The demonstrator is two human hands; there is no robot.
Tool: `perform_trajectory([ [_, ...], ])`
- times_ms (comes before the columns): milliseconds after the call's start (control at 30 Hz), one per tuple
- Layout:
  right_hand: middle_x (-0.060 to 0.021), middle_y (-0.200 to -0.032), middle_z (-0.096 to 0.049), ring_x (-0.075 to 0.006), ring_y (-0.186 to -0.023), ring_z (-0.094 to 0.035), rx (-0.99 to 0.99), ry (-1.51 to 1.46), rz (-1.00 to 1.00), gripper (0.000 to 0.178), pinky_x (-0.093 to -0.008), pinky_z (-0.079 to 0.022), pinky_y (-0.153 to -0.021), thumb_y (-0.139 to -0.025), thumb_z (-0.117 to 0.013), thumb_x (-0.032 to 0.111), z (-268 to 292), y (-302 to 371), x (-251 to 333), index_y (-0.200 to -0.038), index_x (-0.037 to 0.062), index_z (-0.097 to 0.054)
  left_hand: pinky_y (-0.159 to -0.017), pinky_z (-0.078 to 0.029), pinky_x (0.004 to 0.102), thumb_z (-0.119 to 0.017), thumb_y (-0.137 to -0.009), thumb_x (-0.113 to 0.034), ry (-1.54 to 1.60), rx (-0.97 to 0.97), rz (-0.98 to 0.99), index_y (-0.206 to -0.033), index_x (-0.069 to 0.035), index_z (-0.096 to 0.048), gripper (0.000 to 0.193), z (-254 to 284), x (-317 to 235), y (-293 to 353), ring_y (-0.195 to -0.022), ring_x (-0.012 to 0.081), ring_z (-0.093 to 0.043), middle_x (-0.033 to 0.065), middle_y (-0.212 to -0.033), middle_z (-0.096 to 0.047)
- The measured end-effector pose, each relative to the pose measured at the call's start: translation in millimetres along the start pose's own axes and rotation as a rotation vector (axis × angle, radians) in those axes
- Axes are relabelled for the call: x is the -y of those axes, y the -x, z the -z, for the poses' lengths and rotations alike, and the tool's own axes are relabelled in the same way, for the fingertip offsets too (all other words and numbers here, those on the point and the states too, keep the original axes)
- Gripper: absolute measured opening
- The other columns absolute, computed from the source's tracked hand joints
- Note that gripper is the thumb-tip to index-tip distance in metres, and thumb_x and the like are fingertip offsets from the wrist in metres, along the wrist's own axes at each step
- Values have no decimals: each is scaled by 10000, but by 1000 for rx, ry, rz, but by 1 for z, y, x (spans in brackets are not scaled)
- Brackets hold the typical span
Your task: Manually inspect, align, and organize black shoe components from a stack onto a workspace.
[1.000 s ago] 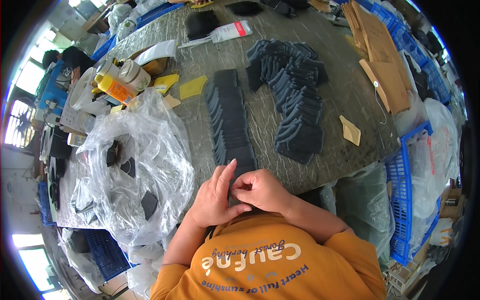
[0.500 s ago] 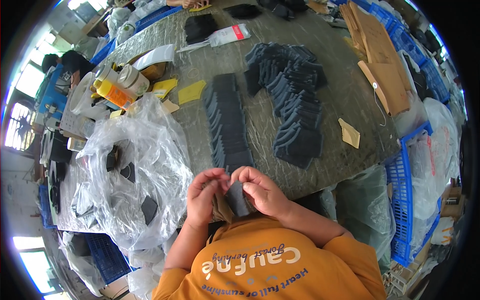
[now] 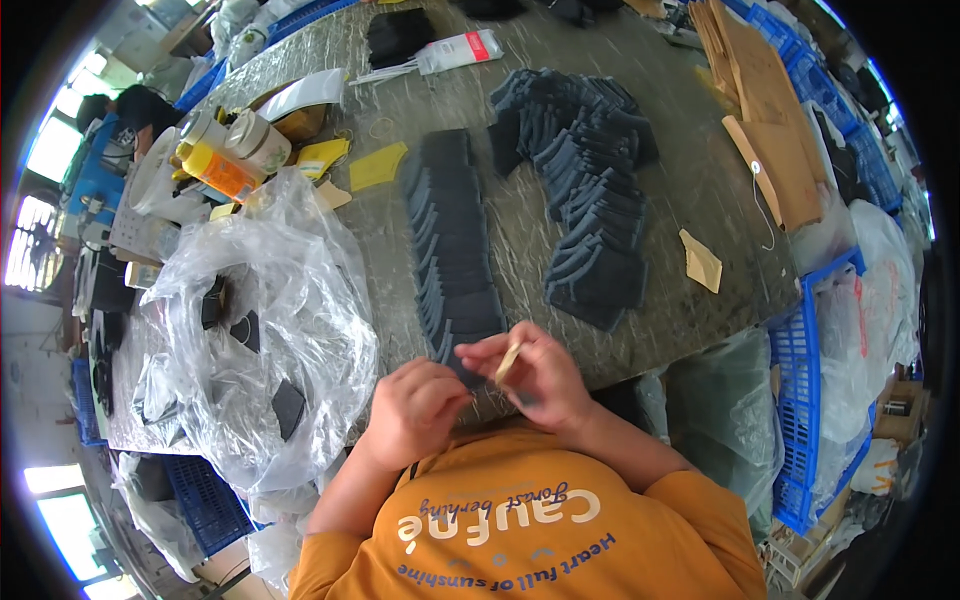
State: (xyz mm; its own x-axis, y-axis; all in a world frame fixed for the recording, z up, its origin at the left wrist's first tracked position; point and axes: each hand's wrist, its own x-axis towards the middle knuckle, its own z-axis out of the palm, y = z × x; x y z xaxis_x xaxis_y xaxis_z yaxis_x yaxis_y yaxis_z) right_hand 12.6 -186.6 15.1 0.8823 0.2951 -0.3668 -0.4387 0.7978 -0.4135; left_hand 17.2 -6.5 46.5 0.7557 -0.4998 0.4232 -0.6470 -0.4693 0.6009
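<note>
Close in front of my body, my left hand (image 3: 415, 408) is curled, its fingertips pressed together; whatever is in them, if anything, is hidden. Beside it on the right, my right hand (image 3: 545, 378) grips a small tan piece (image 3: 508, 362), seen nearly edge-on between thumb and fingers. A long overlapping row of dark grey fabric pieces (image 3: 455, 230) runs away from my hands, its near end partly behind my right fingers. To its right lies a second, curving row of similar dark pieces (image 3: 595, 215).
Crumpled clear plastic (image 3: 300, 370) with a few black pieces covers the table's left side. Jars and an orange-yellow bottle (image 3: 215, 172) stand beyond it. Yellow pieces (image 3: 378, 167), a tan scrap (image 3: 701, 262), brown paper (image 3: 770, 130) and a blue crate (image 3: 797, 420) are around.
My hands have moved apart, and the dark piece and brown piece between them no longer show there. A tan piece now shows in my right hand. Another person's hand at the far edge left view.
</note>
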Motion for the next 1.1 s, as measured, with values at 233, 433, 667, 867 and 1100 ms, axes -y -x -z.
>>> perform_trajectory([
  [233,-1,-642,-432,-61,-524,-350,-50,499,424,73,-201,-314,-488,-873,-438,31,52,0,43,-875,100,-414,-506,-362,208,-653,-798,-61,425,31,1165,-792,-12,-633,53,11,23,32,-579,24,-450,-47,-645,-552],
  [433,-46,-603,-497,-236,-543,-536,113,1680,816,70,-351,-435,-494,-733,-681,108,58,14,15,-751,105,-613,-496,-348,211,-656,-798,-85,410,104,1123,-784,-9,-645,78,-12,29,31,-554,32,-436,-40,-623,-550],
  [667,-16,-586,-462,-202,-539,-529,134,1889,841,85,-339,-424,-478,-677,-720,140,62,18,10,-726,131,-651,-521,-372,228,-655,-783,-86,329,161,1070,-781,4,-654,90,-16,31,21,-570,47,-455,-17,-618,-570],
  [867,-4,-598,-456,-188,-547,-530,156,1938,835,85,-333,-423,-479,-672,-711,137,66,18,10,-726,145,-646,-525,-383,236,-659,-778,-94,315,175,1094,-778,4,-660,98,-14,27,13,-566,48,-464,-11,-618,-580],
  [1100,6,-864,-600,-175,-548,-526,135,1901,953,74,-323,-438,-495,-677,-683,114,67,14,3,-714,115,-618,-518,-386,243,-664,-773,-104,286,193,1092,-773,8,-664,112,-15,31,16,-557,51,-469,1,-605,-583],
])
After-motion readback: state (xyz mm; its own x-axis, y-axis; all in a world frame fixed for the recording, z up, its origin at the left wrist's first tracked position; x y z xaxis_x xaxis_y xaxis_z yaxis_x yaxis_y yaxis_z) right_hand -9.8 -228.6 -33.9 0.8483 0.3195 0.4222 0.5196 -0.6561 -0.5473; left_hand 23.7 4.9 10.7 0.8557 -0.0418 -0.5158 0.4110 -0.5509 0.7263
